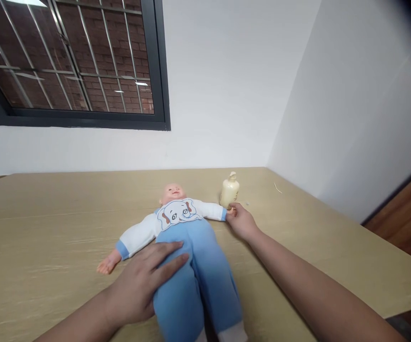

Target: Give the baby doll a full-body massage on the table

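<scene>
A baby doll [187,232] lies on its back on the table, its head toward the wall and its legs toward me. It wears a white top with an elephant face on the chest and blue trousers. My left hand [144,280] rests on the doll's thigh, fingers stretched out over the blue cloth. With my right hand [241,221] I pinch the doll's small hand, just past the blue cuff. A cream pump bottle [230,190] stands upright right behind my right hand. The doll's other arm reaches out to the left, its palm on the table.
The table [48,228] has a tan, slightly wrinkled cover and meets a white wall [219,95] at the back. A thin pale strip [278,187] lies near the right edge. A dark-framed window [160,71] with metal bars is at the upper left.
</scene>
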Available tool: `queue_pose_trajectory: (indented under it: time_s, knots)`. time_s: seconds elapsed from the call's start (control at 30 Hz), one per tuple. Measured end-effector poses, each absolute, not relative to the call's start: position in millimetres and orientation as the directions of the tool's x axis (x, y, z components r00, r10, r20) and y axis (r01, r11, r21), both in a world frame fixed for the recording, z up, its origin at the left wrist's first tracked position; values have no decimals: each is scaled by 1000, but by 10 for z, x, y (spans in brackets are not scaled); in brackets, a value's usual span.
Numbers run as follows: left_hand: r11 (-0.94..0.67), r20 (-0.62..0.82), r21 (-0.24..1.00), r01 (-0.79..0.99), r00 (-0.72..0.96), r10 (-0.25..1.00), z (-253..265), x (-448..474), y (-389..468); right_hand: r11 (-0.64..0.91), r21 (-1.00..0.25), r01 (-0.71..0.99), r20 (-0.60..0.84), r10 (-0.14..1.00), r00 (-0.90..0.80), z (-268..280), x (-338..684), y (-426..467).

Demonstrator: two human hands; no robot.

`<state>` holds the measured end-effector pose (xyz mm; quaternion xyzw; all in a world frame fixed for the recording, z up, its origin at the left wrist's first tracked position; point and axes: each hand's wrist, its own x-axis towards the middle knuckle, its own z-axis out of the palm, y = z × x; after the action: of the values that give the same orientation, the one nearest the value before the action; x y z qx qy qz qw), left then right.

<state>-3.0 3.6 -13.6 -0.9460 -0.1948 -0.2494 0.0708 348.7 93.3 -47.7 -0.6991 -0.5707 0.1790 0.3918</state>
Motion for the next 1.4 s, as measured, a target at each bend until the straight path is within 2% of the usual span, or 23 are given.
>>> queue_pose_trajectory:
  time_s: [0.07,0.13,0.2,0.27,0.4,0.47,0.53,0.63,0.8,0.93,1.07,1.13,1.23,1.33,1.4]
  knots:
    - [-913,524,-9,407,780,342,-143,-38,38,10,-837,547,219,922,319,-475,3469,921]
    - [-904,558,38,427,741,374,-149,-42,41,142,-896,420,285,910,301,-441,3413,876]
    - [-898,587,117,424,700,407,-148,-32,49,313,-899,305,386,897,217,-376,3315,787]
    - [-899,606,220,380,669,431,-138,-9,68,455,-851,262,490,868,82,-294,3194,661]
    - [-870,601,401,286,635,486,-103,50,121,610,-626,486,580,781,-233,-160,3011,404]
    - [-857,597,446,259,627,500,-87,70,146,675,-503,540,550,732,-402,-128,2973,323]
    - [-854,602,471,220,628,493,-73,84,163,711,-434,553,482,702,-524,-113,2957,280]
    - [-856,610,488,170,635,474,-60,97,172,712,-388,585,390,702,-596,-98,2941,260]
    - [-855,599,473,214,633,490,-70,101,163,703,-331,630,317,711,-628,-72,2909,265]
    - [-871,602,426,245,642,475,-98,79,160,703,-337,627,324,711,-624,-97,2907,270]
    - [-883,587,350,314,661,468,-109,44,118,690,-414,594,420,724,-548,-172,2946,304]
    - [-882,573,301,362,670,471,-105,33,80,639,-480,601,488,764,-423,-211,2989,356]
    - [-887,553,223,403,698,456,-102,39,29,493,-665,561,515,847,-133,-254,3088,482]
    - [-904,540,140,404,734,412,-120,62,10,342,-857,386,411,905,112,-286,3214,639]
    - [-914,535,90,395,755,379,-143,72,9,226,-952,205,269,941,208,-312,3300,740]
